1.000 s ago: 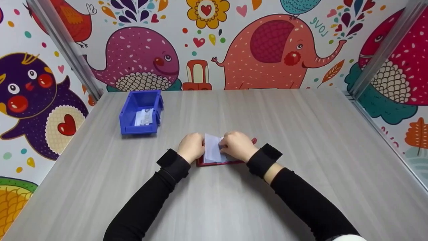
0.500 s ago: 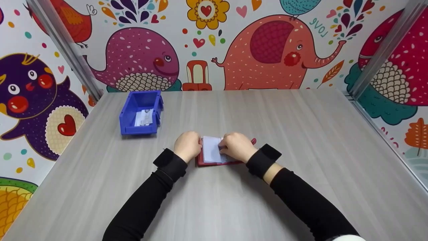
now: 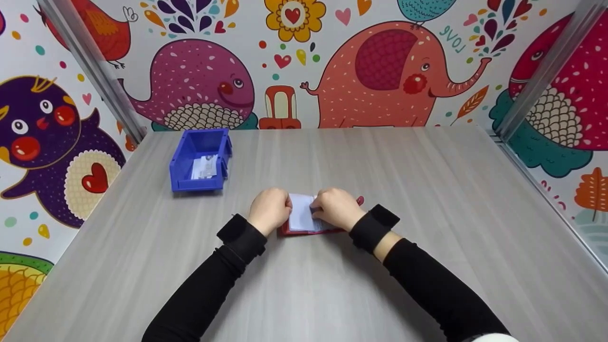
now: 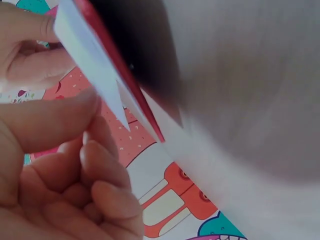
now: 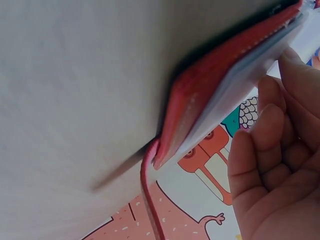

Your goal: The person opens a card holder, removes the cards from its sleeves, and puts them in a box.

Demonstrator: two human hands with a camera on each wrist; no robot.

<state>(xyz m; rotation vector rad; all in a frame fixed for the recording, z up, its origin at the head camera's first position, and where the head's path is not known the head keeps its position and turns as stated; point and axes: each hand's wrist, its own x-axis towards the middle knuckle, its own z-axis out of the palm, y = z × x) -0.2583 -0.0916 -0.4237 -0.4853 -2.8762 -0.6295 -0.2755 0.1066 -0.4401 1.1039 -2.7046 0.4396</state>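
Note:
A red card holder (image 3: 295,232) lies opened out on the table, its whitish plastic sleeves (image 3: 301,213) fanned upward. My left hand (image 3: 270,209) is at the left edge of the sleeves; in the left wrist view its thumb (image 4: 75,112) and curled forefinger meet at the edge of a pale sleeve (image 4: 102,75). On the right part of the holder, my right hand (image 3: 337,206) pinches the sleeves with thumb and forefinger, as the right wrist view shows beside the red cover (image 5: 210,70). The right hand hides much of the holder's right half.
A red strap (image 5: 146,175) sticks out from the holder's right end. Back left on the grey table (image 3: 427,180) stands a blue bin (image 3: 197,184) with white printed cards (image 3: 204,166) inside. Patterned walls (image 3: 285,61) close off the back and sides.
The sleeve raised at the left has come down flatter. My left hand shifted left to the holder's edge, then back right to the sleeve's edge. My right hand stays nearly in place.

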